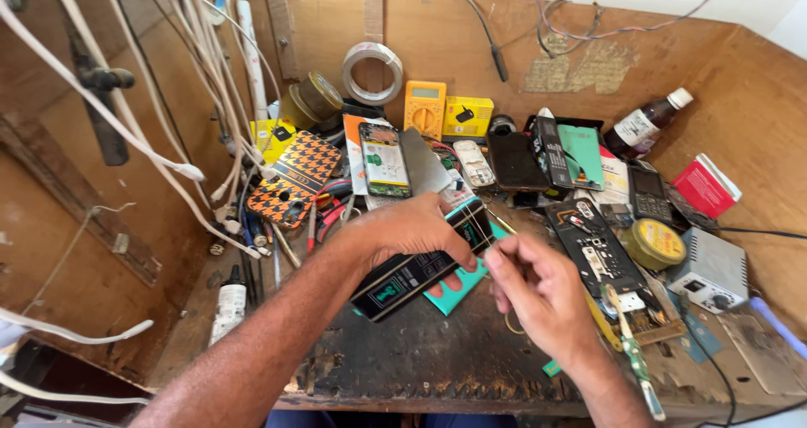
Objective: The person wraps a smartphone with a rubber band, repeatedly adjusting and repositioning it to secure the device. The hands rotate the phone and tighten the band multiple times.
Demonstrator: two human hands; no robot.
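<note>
Right at the near middle of the cluttered wooden workbench (437,352), the person's left hand (412,230) is clamped over a long black rectangular box with green markings (412,272), fingers wrapped across its top so it sits tilted, its far end raised toward the right hand. Held that way, the box's far end is presented to the other hand, which seems the reason for the angle. A flat teal card or packet (454,292) lies under the box, touching it. The right hand (538,298) is closed in a pinch, thumb and forefinger pressed together just beside the box's far end; what they pinch is too small to tell, though a thin yellowish tool (502,221) shows just beyond the fingertips. To the right lies an opened phone back with exposed circuit board (593,247), near a round yellow tin (657,243). Farther off, a yellow multimeter (424,107) leans against the back wall.
</note>
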